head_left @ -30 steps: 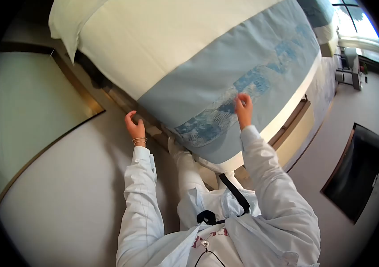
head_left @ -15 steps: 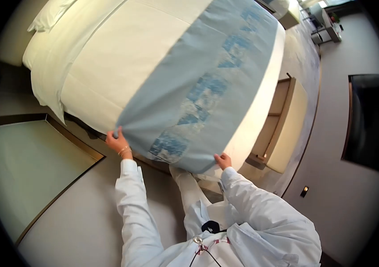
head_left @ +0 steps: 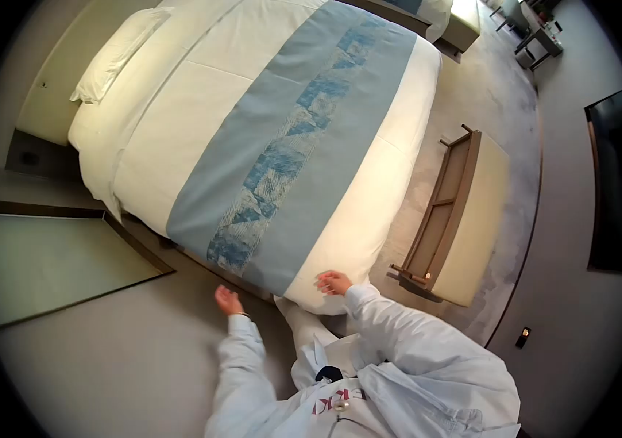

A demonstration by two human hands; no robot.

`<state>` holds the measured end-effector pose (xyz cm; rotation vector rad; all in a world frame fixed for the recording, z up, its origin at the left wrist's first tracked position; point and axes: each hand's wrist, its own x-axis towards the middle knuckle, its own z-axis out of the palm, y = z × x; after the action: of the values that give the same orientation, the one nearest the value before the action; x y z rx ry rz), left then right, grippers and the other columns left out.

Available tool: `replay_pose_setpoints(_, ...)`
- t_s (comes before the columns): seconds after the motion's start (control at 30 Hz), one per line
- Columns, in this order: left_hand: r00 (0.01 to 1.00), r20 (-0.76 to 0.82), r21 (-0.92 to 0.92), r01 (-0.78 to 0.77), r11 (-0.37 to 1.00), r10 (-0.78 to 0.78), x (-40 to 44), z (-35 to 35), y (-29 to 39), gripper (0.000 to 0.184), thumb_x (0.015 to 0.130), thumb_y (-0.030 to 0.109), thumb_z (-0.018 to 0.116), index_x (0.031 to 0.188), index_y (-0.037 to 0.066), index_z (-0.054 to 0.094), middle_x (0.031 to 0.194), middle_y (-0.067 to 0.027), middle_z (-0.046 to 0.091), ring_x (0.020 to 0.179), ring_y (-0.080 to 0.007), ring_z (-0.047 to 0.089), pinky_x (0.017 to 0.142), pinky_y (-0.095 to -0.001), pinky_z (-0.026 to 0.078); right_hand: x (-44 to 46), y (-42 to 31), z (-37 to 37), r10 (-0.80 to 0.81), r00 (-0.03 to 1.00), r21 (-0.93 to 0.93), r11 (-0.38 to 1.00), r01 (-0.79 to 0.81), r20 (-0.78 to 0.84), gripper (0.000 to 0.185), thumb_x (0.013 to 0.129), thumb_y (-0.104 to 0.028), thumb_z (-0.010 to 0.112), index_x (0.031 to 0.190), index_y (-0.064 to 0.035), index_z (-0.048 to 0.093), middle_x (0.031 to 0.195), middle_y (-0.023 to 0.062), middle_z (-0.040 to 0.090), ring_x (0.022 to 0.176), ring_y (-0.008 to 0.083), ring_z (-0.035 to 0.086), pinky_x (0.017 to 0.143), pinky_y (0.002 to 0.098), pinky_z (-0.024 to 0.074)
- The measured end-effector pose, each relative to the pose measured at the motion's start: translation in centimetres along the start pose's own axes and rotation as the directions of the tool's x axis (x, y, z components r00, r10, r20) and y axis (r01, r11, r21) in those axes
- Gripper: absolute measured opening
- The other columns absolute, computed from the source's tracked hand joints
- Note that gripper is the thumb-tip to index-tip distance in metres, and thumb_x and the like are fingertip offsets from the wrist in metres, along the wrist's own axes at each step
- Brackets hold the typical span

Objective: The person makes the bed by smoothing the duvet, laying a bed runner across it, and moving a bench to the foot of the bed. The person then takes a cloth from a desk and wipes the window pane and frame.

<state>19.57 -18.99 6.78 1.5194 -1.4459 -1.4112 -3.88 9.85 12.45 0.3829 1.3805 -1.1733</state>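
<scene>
A blue bed runner (head_left: 325, 175) with a patterned band of darker blue and pale patches lies across the white bedding (head_left: 179, 124) of a large bed. It is mostly smooth, and its near end hangs over the bed's side. My left hand (head_left: 229, 299) is off the cloth, just short of the bed's near side, its fingers loosely bent and apart with nothing in them. Over the white bedding at the near foot corner is my right hand (head_left: 334, 282), open and empty, beside the runner's edge. Whether it touches the bedding I cannot tell.
A cream bench (head_left: 475, 219) with a wooden frame lies tipped on the carpet past the bed's foot. A television (head_left: 617, 190) hangs on the right wall. A white pillow (head_left: 117, 62) rests at the head, and a framed glass panel (head_left: 55, 266) is at lower left.
Both hands have let go of the runner and drawn back from its near corners. The cloth, earlier pulled taut in folds, now lies flatter. The view has shifted.
</scene>
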Motion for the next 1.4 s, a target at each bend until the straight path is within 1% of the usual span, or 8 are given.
replay_pose_setpoints(0.1,0.839,-0.059,-0.103,0.534,0.839,-0.541,-12.6,3.2,3.8,0.045,0.070,-0.009,0.054,0.111,0.008,0.047,0.101,-0.0074,0.056,0.080,-0.0164,0.057,0.071,-0.0270,0.047,-2.7,-1.3,-8.0,0.006,1.000,0.011,1.000,-0.005,-0.025,0.019,0.083,-0.010,0.049,0.100,-0.0135,0.057,0.085,0.0039,0.065,0.066,0.0134,0.060,0.054,0.0264,0.0469)
replay_pose_setpoints(0.13,0.833,-0.063,-0.117,0.540,0.833,-0.549,-16.3,4.0,5.6,0.045,0.070,-0.009,0.054,0.111,0.008,0.047,0.101,-0.0074,0.056,0.080,-0.0164,0.057,0.071,-0.0270,0.047,-3.6,-1.8,-11.2,0.009,0.998,0.046,0.999,-0.006,-0.065,0.018,0.082,-0.010,0.050,0.099,-0.0130,0.057,0.085,0.0046,0.064,0.065,0.0156,0.060,0.054,0.0273,0.0471)
replay_pose_setpoints(0.2,0.791,0.330,-0.159,0.585,0.795,-0.516,-21.4,4.8,8.6,0.035,0.077,0.000,0.056,0.110,0.009,0.049,0.096,-0.0047,0.058,0.077,-0.0159,0.059,0.067,-0.0255,0.048,-5.8,-2.9,-17.5,0.001,0.988,0.148,0.989,0.022,-0.156,0.019,0.083,-0.011,0.050,0.100,-0.0143,0.056,0.084,0.0053,0.064,0.063,0.0167,0.058,0.054,0.0289,0.0466)
replay_pose_setpoints(0.4,0.848,0.297,-0.322,0.522,0.789,-0.440,-25.8,5.4,14.2,0.024,0.083,0.011,0.056,0.107,0.011,0.052,0.093,-0.0034,0.060,0.083,-0.0180,0.060,0.070,-0.0291,0.049,-16.9,-9.6,-26.7,-0.375,0.884,0.191,0.881,0.433,-0.278,0.024,0.084,-0.016,0.051,0.107,-0.0105,0.053,0.093,0.0072,0.063,0.073,0.0171,0.059,0.065,0.0291,0.0469)
replay_pose_setpoints(0.57,0.879,0.387,-0.364,0.423,0.830,-0.278,-26.4,6.7,18.6,0.019,0.087,0.021,0.055,0.102,0.009,0.054,0.088,-0.0036,0.059,0.079,-0.0173,0.061,0.069,-0.0278,0.050,-25.1,-13.1,-21.3,-0.617,0.741,0.281,0.686,0.671,-0.265,0.020,0.086,-0.014,0.052,0.105,-0.0072,0.051,0.090,0.0089,0.061,0.071,0.0160,0.058,0.063,0.0258,0.0471)
replay_pose_setpoints(0.77,0.888,0.426,-0.364,0.341,0.866,-0.171,-28.1,4.4,19.2,0.015,0.087,0.022,0.055,0.096,0.010,0.054,0.085,-0.0047,0.060,0.077,-0.0179,0.061,0.070,-0.0294,0.051,-26.5,-9.9,-14.7,-0.545,0.835,0.213,0.827,0.520,0.075,0.023,0.084,-0.014,0.054,0.105,-0.0060,0.052,0.091,0.0069,0.062,0.075,0.0126,0.058,0.068,0.0240,0.0468)
replay_pose_setpoints(1.0,0.849,0.273,-0.280,0.520,0.807,-0.453,-34.0,3.0,16.9,0.015,0.086,0.021,0.054,0.098,0.011,0.053,0.085,-0.0033,0.058,0.074,-0.0177,0.059,0.066,-0.0288,0.050,-25.8,-9.0,-20.7,-0.503,0.862,0.392,0.783,0.484,-0.061,0.025,0.084,-0.011,0.055,0.108,-0.0073,0.051,0.092,0.0066,0.061,0.075,0.0146,0.059,0.067,0.0266,0.0494)
replay_pose_setpoints(1.4,0.808,0.557,-0.309,0.414,0.856,-0.190,-29.0,35.2,29.7,0.014,0.087,0.018,0.052,0.096,0.009,0.053,0.081,-0.0045,0.058,0.069,-0.0152,0.060,0.066,-0.0265,0.048,-25.1,-23.1,-44.5,-0.596,0.731,0.617,0.449,0.646,-0.332,0.024,0.083,-0.010,0.056,0.107,-0.0137,0.054,0.091,0.0003,0.062,0.075,0.0145,0.061,0.066,0.0278,0.0515)
